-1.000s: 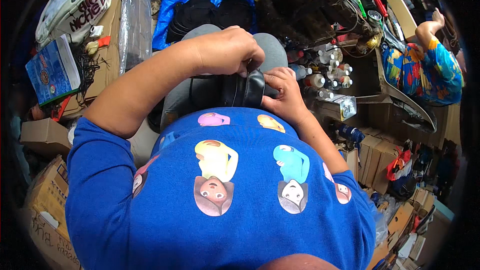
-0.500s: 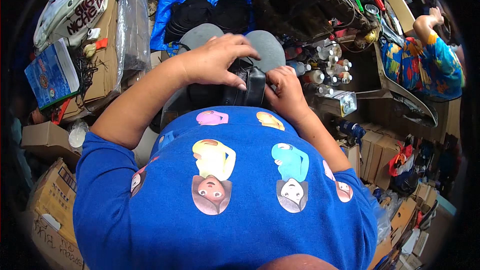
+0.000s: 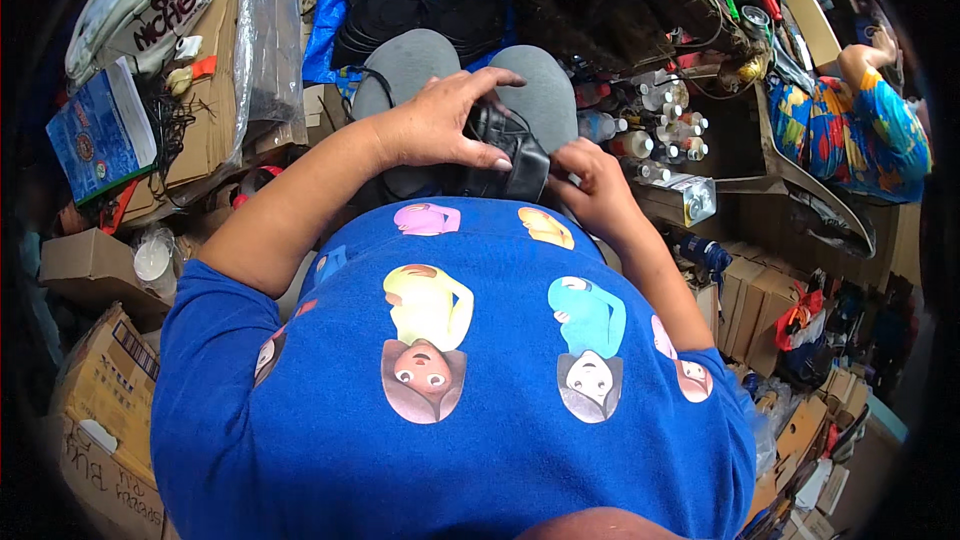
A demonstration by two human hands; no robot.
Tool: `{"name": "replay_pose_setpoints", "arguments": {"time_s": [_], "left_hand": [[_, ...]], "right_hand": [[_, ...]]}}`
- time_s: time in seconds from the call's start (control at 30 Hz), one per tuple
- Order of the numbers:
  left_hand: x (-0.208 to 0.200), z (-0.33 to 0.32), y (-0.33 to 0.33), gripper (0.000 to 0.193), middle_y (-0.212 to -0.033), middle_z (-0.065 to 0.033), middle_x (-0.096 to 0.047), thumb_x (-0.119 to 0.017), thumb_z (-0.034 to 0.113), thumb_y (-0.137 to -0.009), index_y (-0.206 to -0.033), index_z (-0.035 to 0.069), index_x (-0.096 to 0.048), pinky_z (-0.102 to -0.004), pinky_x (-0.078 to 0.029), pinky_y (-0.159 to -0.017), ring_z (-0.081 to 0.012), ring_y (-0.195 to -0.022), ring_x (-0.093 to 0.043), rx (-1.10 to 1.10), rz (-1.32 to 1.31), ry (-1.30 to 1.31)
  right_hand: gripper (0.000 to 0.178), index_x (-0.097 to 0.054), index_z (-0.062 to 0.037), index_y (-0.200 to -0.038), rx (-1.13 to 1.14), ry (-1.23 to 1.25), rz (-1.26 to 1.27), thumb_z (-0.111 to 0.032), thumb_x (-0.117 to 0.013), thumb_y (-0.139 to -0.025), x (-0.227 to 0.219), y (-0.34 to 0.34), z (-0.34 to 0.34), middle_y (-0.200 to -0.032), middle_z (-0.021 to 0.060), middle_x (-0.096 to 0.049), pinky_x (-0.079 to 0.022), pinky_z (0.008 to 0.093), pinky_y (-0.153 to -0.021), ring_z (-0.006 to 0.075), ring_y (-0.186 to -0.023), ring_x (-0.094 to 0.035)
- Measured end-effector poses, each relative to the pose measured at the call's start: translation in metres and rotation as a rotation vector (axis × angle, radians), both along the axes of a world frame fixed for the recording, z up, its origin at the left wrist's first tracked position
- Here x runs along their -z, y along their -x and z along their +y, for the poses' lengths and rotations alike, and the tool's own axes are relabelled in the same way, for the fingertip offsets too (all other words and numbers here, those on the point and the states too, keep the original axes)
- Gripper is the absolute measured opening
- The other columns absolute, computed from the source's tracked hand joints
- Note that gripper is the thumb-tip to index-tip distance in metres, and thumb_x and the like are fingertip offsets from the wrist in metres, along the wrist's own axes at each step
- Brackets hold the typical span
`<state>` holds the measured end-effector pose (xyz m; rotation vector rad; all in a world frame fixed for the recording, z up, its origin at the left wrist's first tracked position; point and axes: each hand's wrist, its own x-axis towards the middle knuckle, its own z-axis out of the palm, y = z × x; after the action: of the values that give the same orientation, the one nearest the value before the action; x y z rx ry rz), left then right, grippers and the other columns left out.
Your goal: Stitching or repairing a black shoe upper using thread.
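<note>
We find the left hand (image 3: 440, 125) above the lap with its grip wide: forefinger and thumb stand apart, the thumb tip at the left side of a black leather piece (image 3: 528, 172). We cannot tell whether that thumb touches it or hovers just above. The piece lies in front of the belly, to the right of the left hand's grip and below the forefinger. Its shiny strip runs lengthwise away from the body, tilted a little to the right; the shirt (image 3: 490, 340) cuts off our view of the near end. The right hand (image 3: 590, 180) is the nearer, its grip narrow and closed on the right edge of the piece, as far as we can see.

Among containers, we note at far left a small cardboard box (image 3: 85, 268) and, below it, a yellow carton (image 3: 112, 365); the contents of both are out of our sight. Beyond the knees, a blue plastic sheet (image 3: 332, 30) lies under black cloth pads (image 3: 390, 20). Right of the knees stand capped bottles (image 3: 636, 145), close together; we cannot tell what they hold. Just below them sits a clear container (image 3: 698, 202). Farther right and lower, we record brown boxes (image 3: 752, 308) ranged side by side, contents not visible.
</note>
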<state>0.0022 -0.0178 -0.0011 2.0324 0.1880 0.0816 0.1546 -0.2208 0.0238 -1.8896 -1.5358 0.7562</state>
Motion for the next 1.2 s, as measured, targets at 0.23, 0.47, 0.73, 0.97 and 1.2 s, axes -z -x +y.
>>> {"name": "replay_pose_setpoints", "arguments": {"time_s": [0.23,0.47,0.73,0.97,1.2], "left_hand": [[0.006,0.004,0.014,0.085,-0.116,-0.0101,-0.056,-0.081,0.038,-0.061,-0.132,0.011,-0.044,-0.0372,-0.04,-0.094,-0.0249,-0.106,-0.053,-0.073,-0.103,0.044],[0.0,-0.008,0.031,0.026,-0.114,-0.0094,-0.055,-0.063,0.025,-0.087,-0.098,0.001,-0.062,-0.0308,-0.043,-0.083,-0.0153,-0.1,-0.053,-0.02,-0.06,0.151],[-0.041,0.015,0.059,0.013,-0.082,-0.0019,-0.062,-0.061,0.011,-0.086,-0.089,-0.001,-0.064,-0.0244,-0.044,-0.073,-0.0073,-0.079,-0.054,-0.175,0.099,0.07],[-0.059,0.031,0.062,0.012,-0.092,-0.0073,-0.066,-0.067,0.009,-0.084,-0.093,0.001,-0.068,-0.0249,-0.046,-0.08,-0.0121,-0.09,-0.06,-0.432,-0.025,0.425],[-0.018,0.021,0.016,0.023,-0.08,-0.0048,-0.056,-0.047,0.03,-0.097,-0.087,0.009,-0.051,-0.0342,-0.043,-0.084,-0.0149,-0.07,-0.056,-0.144,-0.409,1.322]], "right_hand": [[0.009,-0.066,-0.0035,-0.076,0.28,0.351,-0.052,-0.009,-0.072,-0.074,-0.01,-0.023,-0.078,-0.075,0.0084,-0.061,-0.046,0.0323,-0.068,0.0224,-0.072,-0.059],[0.013,-0.064,0.0004,-0.091,0.649,-0.191,0.74,-0.01,-0.066,-0.085,-0.005,-0.045,-0.05,-0.086,0.0035,-0.063,-0.045,0.0254,-0.074,0.0105,-0.079,-0.057],[0.02,-0.05,-0.0132,-0.092,0.47,-0.366,1.523,-0.032,-0.047,-0.098,0.005,-0.018,0.018,-0.078,0.0026,-0.054,-0.048,0.0338,-0.074,0.0121,-0.067,-0.053],[0.02,-0.051,-0.0132,-0.087,0.542,-0.302,1.537,-0.031,-0.051,-0.096,0.012,-0.018,0.02,-0.064,-0.0038,-0.04,-0.037,0.0243,-0.062,0.005,-0.052,-0.034],[0.017,-0.053,-0.0124,-0.086,0.454,-0.293,1.453,-0.028,-0.055,-0.095,0.021,-0.02,0.009,-0.062,-0.0048,-0.04,-0.036,0.0244,-0.06,0.0057,-0.051,-0.033]]}}
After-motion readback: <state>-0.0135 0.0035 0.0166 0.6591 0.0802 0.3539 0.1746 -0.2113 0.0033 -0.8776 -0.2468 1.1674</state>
